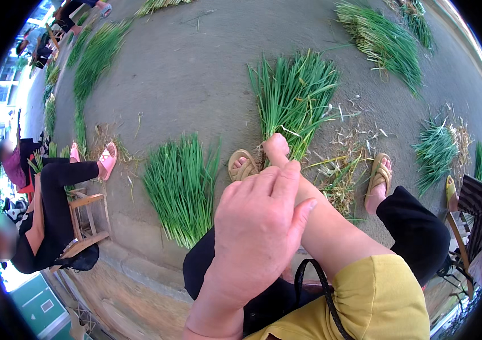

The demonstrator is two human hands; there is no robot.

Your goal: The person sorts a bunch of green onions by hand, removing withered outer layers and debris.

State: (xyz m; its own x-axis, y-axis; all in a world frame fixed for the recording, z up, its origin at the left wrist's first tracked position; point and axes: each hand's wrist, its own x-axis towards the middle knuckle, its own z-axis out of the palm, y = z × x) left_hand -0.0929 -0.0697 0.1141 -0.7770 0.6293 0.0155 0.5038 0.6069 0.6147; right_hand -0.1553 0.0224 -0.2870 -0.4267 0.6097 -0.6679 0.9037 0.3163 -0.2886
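Note:
My left hand [260, 210] is close to the camera, its back up, its fingers bent and the thumb to the right. It overlaps my right forearm in the picture; whether they touch is unclear, and its palm is hidden. Lower down, my right hand [276, 146] is at the near ends of a loose pile of long green leafy stalks, perhaps garlic chives [294, 93]; whether it grips any does not show. A neater bundle of green stalks [181, 187] lies to the left. Dry leaf scraps [345, 170] are strewn to the right.
My sandalled feet [243, 165] flank the work. At left, a person in black [56, 182] sits by a wooden stool [85, 200]; another in purple sits beyond. A person in striped trousers [479, 208] is at right. More stalks [381, 42] lie on the concrete ground [190, 76].

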